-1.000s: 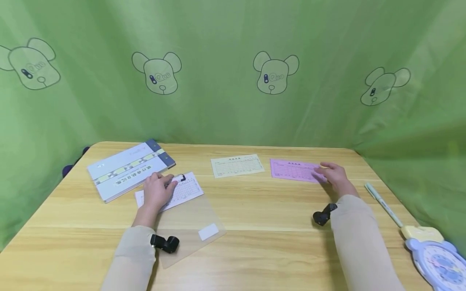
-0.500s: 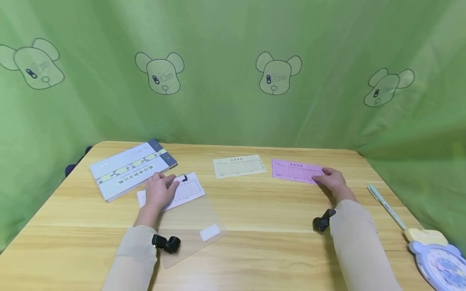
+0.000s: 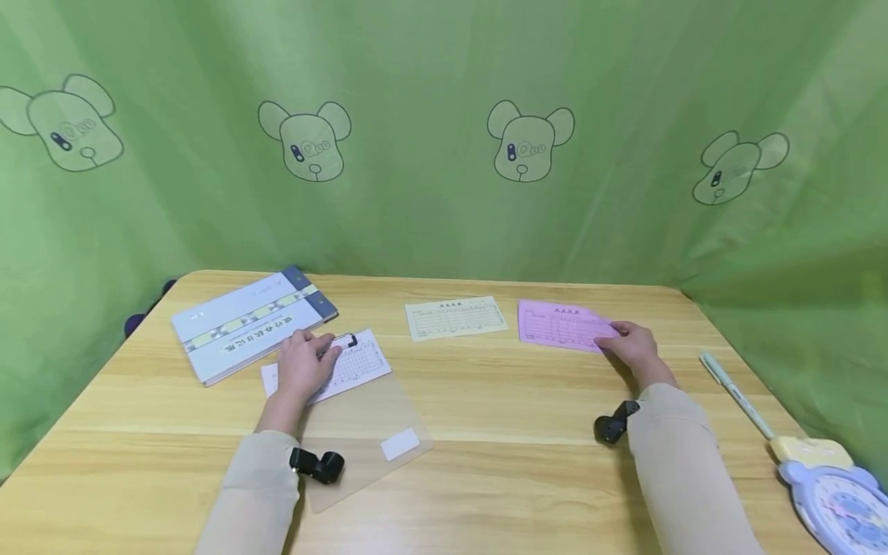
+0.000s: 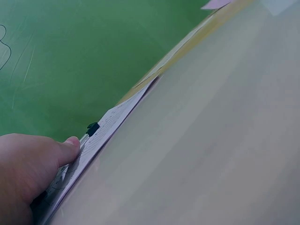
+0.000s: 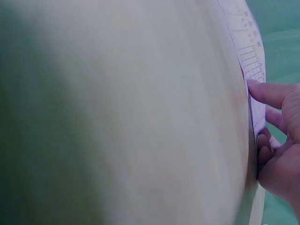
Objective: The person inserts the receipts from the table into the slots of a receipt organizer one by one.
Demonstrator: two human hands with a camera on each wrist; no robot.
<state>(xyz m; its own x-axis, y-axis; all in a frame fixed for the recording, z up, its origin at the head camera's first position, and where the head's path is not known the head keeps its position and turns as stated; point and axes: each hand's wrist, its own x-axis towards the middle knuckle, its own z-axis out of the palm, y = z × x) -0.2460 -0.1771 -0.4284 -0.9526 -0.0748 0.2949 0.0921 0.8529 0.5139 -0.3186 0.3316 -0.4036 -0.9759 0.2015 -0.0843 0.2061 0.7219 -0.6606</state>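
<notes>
In the head view my left hand (image 3: 303, 364) is at the top of a clear clipboard (image 3: 361, 416), its thumb on the metal clip (image 3: 344, 341). A white printed form (image 3: 358, 364) lies under the clip. The left wrist view shows the thumb lying along the clip; the other fingers are mostly hidden. On the right, my right hand (image 3: 634, 351) pinches the right end of a pink printed slip (image 3: 558, 326) between thumb and fingers. That end bends up slightly, and the right wrist view shows the slip (image 5: 248, 51) curving away from the thumb.
A pale green slip (image 3: 455, 317) lies at the back middle of the wooden table (image 3: 513, 493). Beyond the clipboard is a blue-and-white account book (image 3: 253, 324). At the right edge are a light green pen (image 3: 737, 395) and a blue toy clock (image 3: 842, 505). A green curtain (image 3: 430, 216) hangs behind.
My right hand has come slightly left and down and taken hold of the pink slip, whose right end now bows upward. My left hand stays at the clip.
</notes>
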